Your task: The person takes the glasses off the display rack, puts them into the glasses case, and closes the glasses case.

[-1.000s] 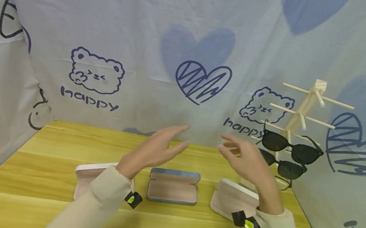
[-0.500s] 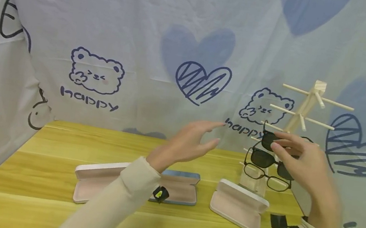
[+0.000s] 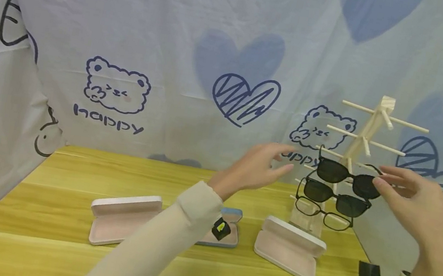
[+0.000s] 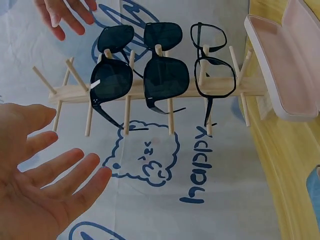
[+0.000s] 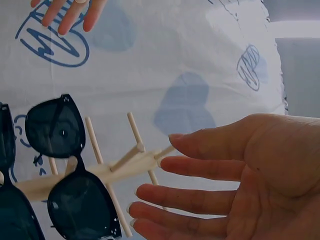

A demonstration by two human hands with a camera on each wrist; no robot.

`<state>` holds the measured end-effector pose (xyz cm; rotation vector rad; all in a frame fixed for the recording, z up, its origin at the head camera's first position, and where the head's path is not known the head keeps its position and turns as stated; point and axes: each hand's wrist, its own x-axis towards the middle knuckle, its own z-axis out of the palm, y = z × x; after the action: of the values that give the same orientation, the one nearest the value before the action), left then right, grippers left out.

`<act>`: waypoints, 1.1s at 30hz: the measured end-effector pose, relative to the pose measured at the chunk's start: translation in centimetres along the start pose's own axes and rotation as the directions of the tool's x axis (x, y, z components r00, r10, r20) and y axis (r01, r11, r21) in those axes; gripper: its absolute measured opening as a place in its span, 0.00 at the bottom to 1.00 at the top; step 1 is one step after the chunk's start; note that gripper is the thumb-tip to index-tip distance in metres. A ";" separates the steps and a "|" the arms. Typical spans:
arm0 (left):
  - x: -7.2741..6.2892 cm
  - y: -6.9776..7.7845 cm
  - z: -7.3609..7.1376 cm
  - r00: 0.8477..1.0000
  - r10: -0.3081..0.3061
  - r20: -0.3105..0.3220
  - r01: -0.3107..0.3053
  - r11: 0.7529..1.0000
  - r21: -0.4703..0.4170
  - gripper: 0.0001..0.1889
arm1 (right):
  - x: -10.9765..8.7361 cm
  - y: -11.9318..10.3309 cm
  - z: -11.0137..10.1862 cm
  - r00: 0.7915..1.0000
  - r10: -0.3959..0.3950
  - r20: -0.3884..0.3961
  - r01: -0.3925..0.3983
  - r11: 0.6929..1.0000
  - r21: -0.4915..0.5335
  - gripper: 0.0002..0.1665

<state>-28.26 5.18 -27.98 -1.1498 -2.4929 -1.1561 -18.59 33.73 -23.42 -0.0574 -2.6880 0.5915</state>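
My right hand [image 3: 420, 201] is at the right side of the top pair of sunglasses [image 3: 333, 171], its fingertips overlapping the right lens edge in the head view. In the right wrist view its fingers [image 5: 185, 200] are extended and hold nothing. My left hand [image 3: 254, 164], fingers spread, hangs in the air left of the wooden glasses rack [image 3: 360, 139]. Below the top pair, the rack carries a second pair of sunglasses [image 3: 316, 191] and, lowest, clear glasses with a dark frame [image 4: 215, 77]. Both hands are apart from the lower pairs.
Three glasses cases lie with lids up on the wooden table [image 3: 38, 244]: a white case [image 3: 104, 230] at left, a blue case [image 3: 232, 240] partly behind my left sleeve, and another white case [image 3: 285, 255] at right. A printed cloth [image 3: 185, 32] hangs behind.
Both hands have moved right toward the rack. The right hand has passed across the front of the sunglasses to their right side. The glasses and cases stay where they were.
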 end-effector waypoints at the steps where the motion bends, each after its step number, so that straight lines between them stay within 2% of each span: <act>1: 0.3 0.1 0.1 1.000 0.001 0.002 -0.001 1.000 0.002 0.25 | 0.0 0.2 -0.2 1.000 0.016 -0.001 -0.016 1.000 -0.008 0.33; 5: 1.6 0.6 0.6 1.000 -0.014 0.018 0.014 1.000 0.001 0.25 | 0.2 0.8 -0.5 0.997 0.073 0.018 -0.072 0.997 -0.027 0.35; 11: 3.4 1.2 1.8 0.999 -0.006 0.041 0.006 1.000 0.014 0.26 | 0.6 1.8 -0.4 0.993 0.118 -0.012 -0.118 0.992 -0.035 0.36; 19: 4.6 1.8 2.7 0.999 -0.038 0.026 0.038 0.999 -0.031 0.27 | 1.4 2.4 0.2 0.973 0.229 0.017 -0.227 0.972 -0.053 0.36; 27: 5.1 1.9 3.7 0.994 -0.099 0.047 0.102 0.992 -0.069 0.26 | 1.8 3.2 0.4 0.982 0.171 0.078 -0.163 0.982 -0.096 0.37; 30: 5.2 2.0 4.1 0.991 -0.123 0.060 0.126 0.991 -0.045 0.26 | 1.8 3.4 0.6 0.983 0.163 0.090 -0.156 0.984 -0.084 0.36; 33: 5.3 2.1 4.4 0.983 -0.158 0.098 0.163 0.985 -0.051 0.27 | 1.9 3.5 0.8 0.977 0.179 0.114 -0.172 0.983 -0.071 0.37</act>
<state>-29.70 12.20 -27.51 -1.0565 -2.6828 -1.2515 -20.79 36.81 -24.89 -0.2873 -2.8376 0.5824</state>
